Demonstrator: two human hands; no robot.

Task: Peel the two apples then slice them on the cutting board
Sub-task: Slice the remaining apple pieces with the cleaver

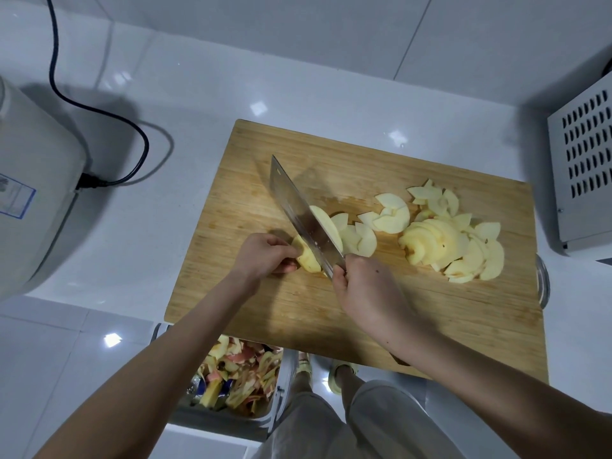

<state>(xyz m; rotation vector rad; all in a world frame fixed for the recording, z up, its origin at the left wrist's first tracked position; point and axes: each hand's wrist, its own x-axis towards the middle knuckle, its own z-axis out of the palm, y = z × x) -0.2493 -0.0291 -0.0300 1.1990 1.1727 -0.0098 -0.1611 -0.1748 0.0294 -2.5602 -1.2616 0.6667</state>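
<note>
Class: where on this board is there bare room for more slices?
Bare: the board's far strip beyond the knife and slices, and its near right corner past the right hand. Crowded: at right among those slices, and mid-board around the left hand and apple.

Both bare forearms are reaching in from the near edge, converging toward the middle. The left hand point(265, 255) is curling its fingers onto the apple point(309, 261), knuckles up. The right hand point(367, 289), just right of it, is gripping the knife point(298, 210), wrist angling left.
</note>
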